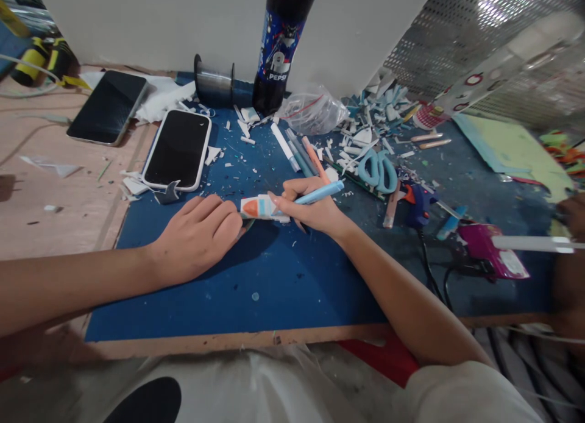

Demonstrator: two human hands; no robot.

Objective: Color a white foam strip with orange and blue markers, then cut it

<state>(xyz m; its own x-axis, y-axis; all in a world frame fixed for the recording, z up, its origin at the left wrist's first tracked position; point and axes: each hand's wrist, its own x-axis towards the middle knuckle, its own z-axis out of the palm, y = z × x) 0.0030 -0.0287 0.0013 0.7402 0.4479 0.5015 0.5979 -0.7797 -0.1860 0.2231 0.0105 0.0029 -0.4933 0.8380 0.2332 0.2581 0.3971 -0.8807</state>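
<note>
My left hand (pixel 201 234) is closed on the left end of a small white piece (pixel 252 208) coloured with orange and light blue. Pinched in my right hand (pixel 311 206) is a light blue marker (pixel 324 191), its rear end pointing up to the right. That hand rests against the right end of the coloured piece, so the marker's tip is hidden. Both hands are low over a blue mat (pixel 274 289). Just beyond my right hand lie an orange marker (pixel 314 158) and a white marker (pixel 284 145).
Two phones (pixel 178 149) lie at the left. A Pepsi bottle (pixel 281 51) and a wire spool (pixel 214 81) stand at the back. Light blue scissors (pixel 378 170), a glue gun (pixel 419 205) and many scraps (pixel 375 121) are to the right. Another person's hand (pixel 576 216) shows at the right edge.
</note>
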